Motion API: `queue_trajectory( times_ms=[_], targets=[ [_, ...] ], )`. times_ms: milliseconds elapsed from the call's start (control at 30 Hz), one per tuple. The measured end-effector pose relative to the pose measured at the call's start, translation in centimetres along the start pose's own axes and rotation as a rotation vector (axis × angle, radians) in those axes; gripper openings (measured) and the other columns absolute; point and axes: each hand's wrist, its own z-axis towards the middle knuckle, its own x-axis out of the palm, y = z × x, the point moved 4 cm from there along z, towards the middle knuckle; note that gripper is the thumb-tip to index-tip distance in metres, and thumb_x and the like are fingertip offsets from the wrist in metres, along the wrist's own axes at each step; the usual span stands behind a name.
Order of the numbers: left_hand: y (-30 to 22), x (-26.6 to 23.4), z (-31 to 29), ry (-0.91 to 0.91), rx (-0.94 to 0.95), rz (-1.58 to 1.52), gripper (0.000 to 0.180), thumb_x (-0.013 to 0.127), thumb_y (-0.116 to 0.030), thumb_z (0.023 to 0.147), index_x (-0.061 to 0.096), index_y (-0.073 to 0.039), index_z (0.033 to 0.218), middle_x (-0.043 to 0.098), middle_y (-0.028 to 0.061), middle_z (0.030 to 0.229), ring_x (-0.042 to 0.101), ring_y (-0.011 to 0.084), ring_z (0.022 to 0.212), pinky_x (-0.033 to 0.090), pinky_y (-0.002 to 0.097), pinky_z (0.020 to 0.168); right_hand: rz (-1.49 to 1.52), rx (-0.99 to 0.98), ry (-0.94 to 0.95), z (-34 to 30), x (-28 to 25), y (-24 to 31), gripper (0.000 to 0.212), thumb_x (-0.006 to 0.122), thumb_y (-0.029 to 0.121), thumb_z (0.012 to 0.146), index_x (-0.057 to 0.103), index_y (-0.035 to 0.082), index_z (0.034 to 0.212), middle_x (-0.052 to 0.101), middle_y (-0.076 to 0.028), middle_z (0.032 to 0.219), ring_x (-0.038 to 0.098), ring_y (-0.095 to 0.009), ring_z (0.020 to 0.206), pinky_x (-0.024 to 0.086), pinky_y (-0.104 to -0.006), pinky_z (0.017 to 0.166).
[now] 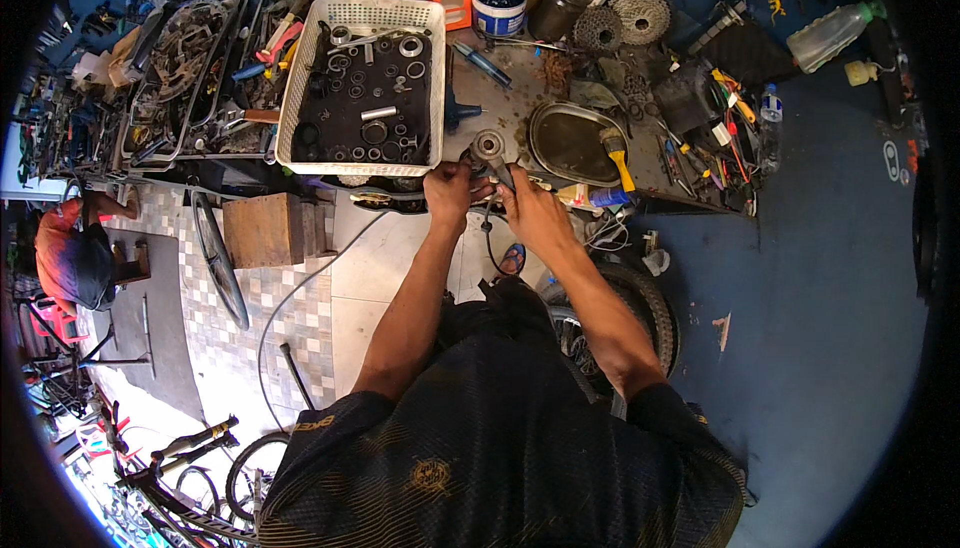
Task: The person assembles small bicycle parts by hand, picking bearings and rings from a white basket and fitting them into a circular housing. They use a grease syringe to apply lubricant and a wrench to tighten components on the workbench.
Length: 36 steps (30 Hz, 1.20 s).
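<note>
Head view, right hand [535, 216]: closed around the narrow lower part of a round-ended metal piece [489, 144], probably to steer it from its slimmer end.
Head view, left hand [449, 194]: fingers bent and drawn together just beside the piece, seemingly to steady it; whether they pinch something small, I cannot tell.
Metal piece: in front of the person at the bench's near edge, between basket and tray, ring end pointing far; grey, dull, with a round centre.
White basket [287, 128]: left of the piece, perforated plastic, rectangular; its raised sides likely keep small parts from rolling off.
Dark lining [345, 128]: flat and matte inside the basket, with shiny rings and short cylinders spread out, perhaps so each is easily seen.
Metal tray [562, 143]: right of the piece, rounded and shallow, stained brown inside.
Brush [619, 163]: yellow handle, at the tray's right side, presumably kept within reach.
Sprockets [641, 14]: far right, toothed metal discs.
Bench [520, 66]: brownish, stained top.
</note>
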Motion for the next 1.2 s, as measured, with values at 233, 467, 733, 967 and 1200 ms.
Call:
queue_trajectory(
  times_ms=[233,467,733,967,1200],
  targets=[
    [-0.1,0.1,0.1,0.001,-0.005,0.033,0.017,0.063,-0.004,0.100,0.052,0.007,0.095,0.064,0.0178,0.089,0.075,0.0302,0.070,0.067,0.0395,0.055,-0.031,-0.128,-0.256,-1.7,-1.9,1.9,0.042,0.050,0.033,0.108,0.047,0.007,0.140,0.071,-0.031,0.096,0.069,-0.053,0.077,0.056,-0.0604,0.069],
    [0.0,0.2,0.0,-0.020,-0.005,0.013,0.015,0.062,-0.003,0.099,0.052,0.008,0.099,0.063,0.0174,0.090,0.075,0.0309,0.072,0.067,0.0394,0.055,-0.120,-0.053,-0.060,-0.4,-0.7,0.7,0.044,0.053,0.033,0.107,0.048,0.007,0.142,0.072,-0.030,0.101,0.069,-0.052,0.084,0.056,-0.0595,0.072],
    [0.0,0.1,0.0,-0.001,0.004,0.050,0.017,0.064,-0.004,0.098,0.052,0.008,0.096,0.063,0.0164,0.089,0.074,0.0303,0.069,0.068,0.0398,0.055,-0.074,-0.096,-0.186,-0.7,-2.6,1.4,0.044,0.054,0.033,0.107,0.048,0.009,0.143,0.071,-0.031,0.103,0.070,-0.053,0.085,0.056,-0.0591,0.072],
    [-0.2,0.3,-0.2,-0.009,0.008,0.033,0.018,0.064,-0.005,0.097,0.052,0.007,0.092,0.062,0.0159,0.085,0.075,0.0311,0.069,0.068,0.0407,0.056,-0.154,-0.070,-0.095,-0.4,-1.1,1.0,0.043,0.054,0.035,0.107,0.049,0.010,0.141,0.071,-0.031,0.100,0.070,-0.052,0.085,0.056,-0.0589,0.072],
    [-0.8,0.3,-0.7,-0.011,-0.039,0.014,0.019,0.066,-0.007,0.098,0.054,0.006,0.091,0.065,0.0168,0.082,0.075,0.0294,0.068,0.068,0.0394,0.056,-0.045,-0.027,-0.128,-0.5,-1.6,0.4,0.040,0.052,0.033,0.107,0.049,0.009,0.139,0.071,-0.031,0.098,0.070,-0.052,0.084,0.056,-0.0587,0.072]
  ],
)
